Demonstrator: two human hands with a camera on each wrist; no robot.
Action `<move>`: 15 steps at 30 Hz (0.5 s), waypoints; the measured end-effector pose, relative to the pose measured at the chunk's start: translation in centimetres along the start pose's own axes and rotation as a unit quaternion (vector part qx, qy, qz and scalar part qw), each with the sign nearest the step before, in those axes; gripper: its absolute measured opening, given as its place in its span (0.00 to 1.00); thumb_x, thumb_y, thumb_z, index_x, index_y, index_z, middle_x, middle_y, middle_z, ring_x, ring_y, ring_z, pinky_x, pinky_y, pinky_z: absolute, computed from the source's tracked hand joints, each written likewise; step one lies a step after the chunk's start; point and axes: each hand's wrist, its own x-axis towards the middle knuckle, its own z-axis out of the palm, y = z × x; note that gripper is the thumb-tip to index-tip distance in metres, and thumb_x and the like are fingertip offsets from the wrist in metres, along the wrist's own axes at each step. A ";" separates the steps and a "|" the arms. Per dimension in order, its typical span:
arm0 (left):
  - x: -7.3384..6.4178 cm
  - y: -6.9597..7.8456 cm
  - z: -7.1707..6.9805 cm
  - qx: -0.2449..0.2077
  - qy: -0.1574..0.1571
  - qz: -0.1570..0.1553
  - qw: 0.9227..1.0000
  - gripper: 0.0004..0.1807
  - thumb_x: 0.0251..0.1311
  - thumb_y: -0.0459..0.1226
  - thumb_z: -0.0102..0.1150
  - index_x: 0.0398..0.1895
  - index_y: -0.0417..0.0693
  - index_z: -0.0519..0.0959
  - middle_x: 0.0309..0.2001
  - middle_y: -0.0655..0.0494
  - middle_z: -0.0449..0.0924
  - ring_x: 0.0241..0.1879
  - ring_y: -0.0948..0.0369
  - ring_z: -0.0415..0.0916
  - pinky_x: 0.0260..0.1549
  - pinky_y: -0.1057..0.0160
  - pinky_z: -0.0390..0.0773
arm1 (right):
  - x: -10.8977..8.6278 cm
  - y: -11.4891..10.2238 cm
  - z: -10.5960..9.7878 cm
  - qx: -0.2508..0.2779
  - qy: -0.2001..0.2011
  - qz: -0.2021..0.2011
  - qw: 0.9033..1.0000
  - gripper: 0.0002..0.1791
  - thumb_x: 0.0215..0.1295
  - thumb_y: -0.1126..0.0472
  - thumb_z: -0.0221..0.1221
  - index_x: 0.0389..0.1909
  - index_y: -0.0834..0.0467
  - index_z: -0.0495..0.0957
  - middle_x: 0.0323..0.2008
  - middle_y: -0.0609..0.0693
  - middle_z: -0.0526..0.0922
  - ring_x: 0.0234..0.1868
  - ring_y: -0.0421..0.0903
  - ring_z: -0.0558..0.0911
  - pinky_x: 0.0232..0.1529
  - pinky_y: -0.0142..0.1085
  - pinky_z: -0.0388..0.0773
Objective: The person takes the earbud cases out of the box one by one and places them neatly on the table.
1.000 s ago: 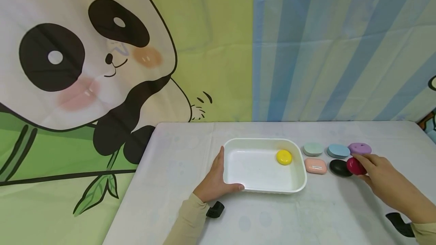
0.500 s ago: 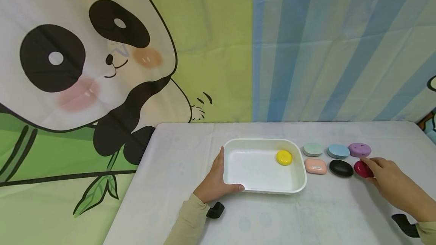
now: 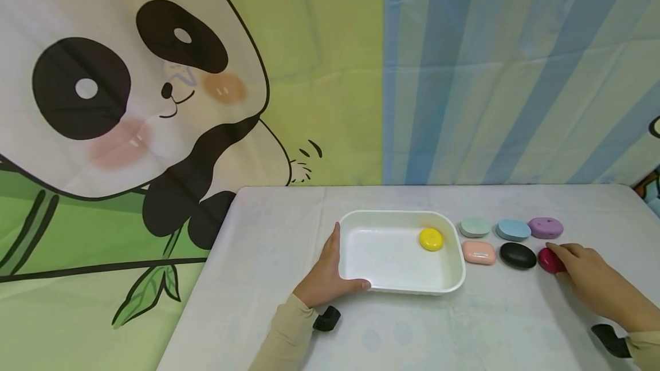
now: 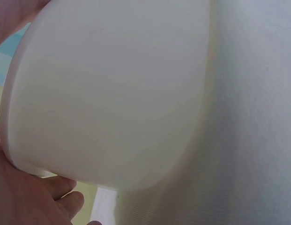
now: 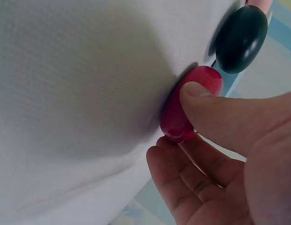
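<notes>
My left hand (image 3: 325, 279) holds the near left corner of a white plastic tray (image 3: 356, 289), thumb along the front rim and fingers up the left side. A round yellow soap bar (image 3: 430, 239) lies inside the tray toward its right end. At the right, my right hand (image 3: 590, 276) pinches a glossy red soap bar (image 3: 550, 260). The right wrist view has the thumb on top of the red bar (image 5: 175, 112), fingers at its end, its edge close to the white cloth. A black oval soap bar (image 3: 518, 255) lies just left of it.
Beside the tray sit a peach soap bar (image 3: 479, 252), a pale green one (image 3: 475, 227), a light blue one (image 3: 513, 229) and a purple one (image 3: 545, 227). A white cloth (image 3: 412, 336) covers the table. A printed panda curtain (image 3: 319, 73) hangs behind.
My right hand has moved right with the red soap bar, from against the black bar to slightly apart from it. The left hand and tray have stayed in place.
</notes>
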 end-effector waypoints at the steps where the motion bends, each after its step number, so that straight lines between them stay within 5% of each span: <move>1: 0.0 0.0 0.0 0.000 0.000 0.000 1.000 0.72 0.31 0.68 0.66 0.71 0.65 0.25 0.73 0.62 0.30 0.71 0.59 0.36 0.63 0.46 0.53 | 0.0 0.0 0.0 0.000 0.000 -0.001 1.000 0.33 0.46 0.70 0.67 0.54 0.76 0.65 0.44 0.76 0.68 0.43 0.71 0.69 0.40 0.62 0.70; 15: 0.1 -0.1 0.1 0.004 -0.002 -0.007 1.000 0.72 0.31 0.69 0.65 0.72 0.63 0.26 0.73 0.64 0.30 0.71 0.59 0.36 0.62 0.46 0.54 | -0.3 -0.5 -0.6 -0.001 0.001 0.016 1.000 0.35 0.42 0.71 0.70 0.54 0.74 0.67 0.45 0.76 0.68 0.45 0.72 0.66 0.39 0.61 0.71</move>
